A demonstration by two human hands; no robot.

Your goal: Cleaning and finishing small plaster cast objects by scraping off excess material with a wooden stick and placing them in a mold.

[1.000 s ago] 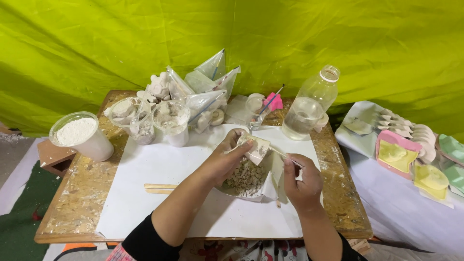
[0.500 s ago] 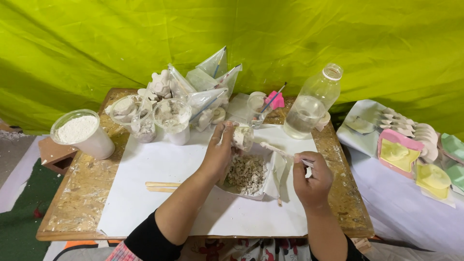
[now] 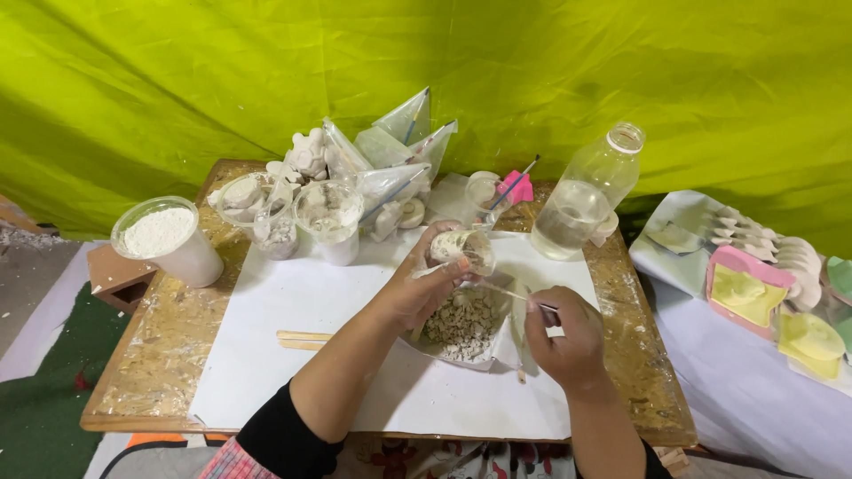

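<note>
The left hand (image 3: 426,288) is curled around a small clear cup (image 3: 463,248), holding it tipped on its side with the mouth toward the right, above the middle of the surface (image 3: 169,341). The right hand (image 3: 568,337) is closed in a pinch on a thin stick (image 3: 506,291), whose far end reaches to just under the cup's mouth. The two hands are near each other, the cup lying up and to the left of the right hand.

Directly below the cup, between the hands, an open clear bag (image 3: 461,324) full of small white pieces lies on a white sheet (image 3: 293,302) that covers most of the surface. Two flat wooden sticks (image 3: 302,339) lie on the sheet left of the left forearm.

Along the far edge stand several clear cups and bags with white figures (image 3: 306,155). A white tub of powder (image 3: 169,239) stands at the far left corner, and a clear bottle (image 3: 586,200) part filled with water near the far right corner. A pink-handled brush (image 3: 519,186) leans in a cup just left of the bottle.
</note>
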